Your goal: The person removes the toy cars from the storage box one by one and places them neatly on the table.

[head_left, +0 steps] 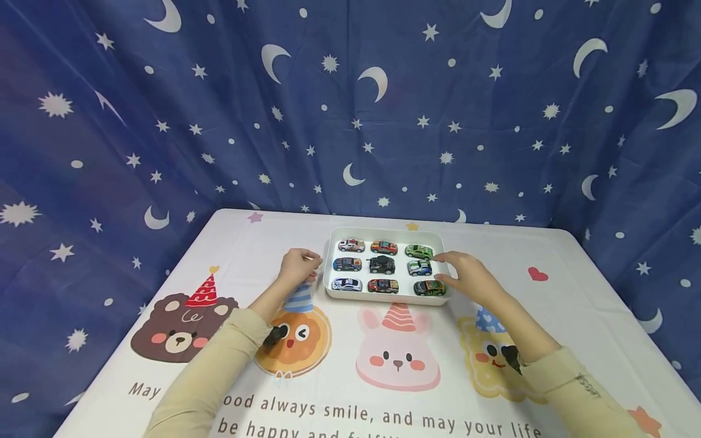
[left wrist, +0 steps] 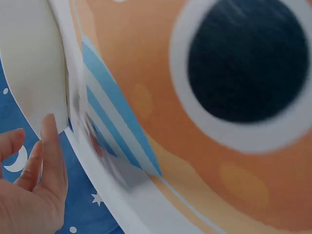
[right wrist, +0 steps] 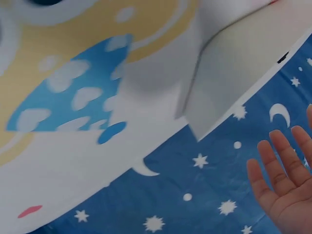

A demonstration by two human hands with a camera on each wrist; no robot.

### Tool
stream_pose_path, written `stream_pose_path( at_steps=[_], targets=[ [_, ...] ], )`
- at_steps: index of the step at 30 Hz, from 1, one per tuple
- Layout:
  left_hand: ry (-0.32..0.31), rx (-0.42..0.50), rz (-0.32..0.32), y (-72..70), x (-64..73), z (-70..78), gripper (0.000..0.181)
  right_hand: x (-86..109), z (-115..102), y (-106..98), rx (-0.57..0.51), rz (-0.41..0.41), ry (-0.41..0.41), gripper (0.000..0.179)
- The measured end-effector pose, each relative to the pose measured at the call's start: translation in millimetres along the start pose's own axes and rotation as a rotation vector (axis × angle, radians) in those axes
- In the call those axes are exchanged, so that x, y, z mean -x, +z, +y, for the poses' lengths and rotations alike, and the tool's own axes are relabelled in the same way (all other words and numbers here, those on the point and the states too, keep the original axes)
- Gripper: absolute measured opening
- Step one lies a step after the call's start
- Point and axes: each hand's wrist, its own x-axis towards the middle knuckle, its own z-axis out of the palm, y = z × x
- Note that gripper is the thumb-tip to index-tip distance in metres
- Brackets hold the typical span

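Note:
A white rectangular tray [head_left: 383, 297] stands toward the back of the table, with toy cars in three rows of three. A black toy vehicle [head_left: 381, 264] is in the middle. The right column has a light green toy car [head_left: 419, 251], a white, blue and green one [head_left: 420, 267] and a dark green one [head_left: 429, 288]. My left hand [head_left: 298, 265] is beside the tray's left wall, its fingers extended and holding nothing in the left wrist view. My right hand [head_left: 472, 278] reaches to the right wall, fingertips overlapping the rim. Its fingers [right wrist: 278, 170] look loosely spread and hold nothing.
The tray rests on a white tablecloth [head_left: 230, 377] printed with cartoon animals and lettering. Behind the table hangs a dark blue curtain [head_left: 306, 109] with moons and stars. Each forearm in a beige sleeve [head_left: 199, 371] comes in from the front.

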Motion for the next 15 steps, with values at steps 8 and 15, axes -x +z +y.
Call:
stream_pose_path(
  at_steps=[8,15],
  targets=[
    [-0.150,0.238,-0.082,3.8,-4.9,1.2,0.036,-13.4,-22,4,-0.021,-0.005,-0.032,0.039],
    [-0.221,0.291,-0.143,6.5,-2.9,4.3,0.039,-25.3,-35,9,-0.051,-0.008,-0.052,0.039]
  ],
)
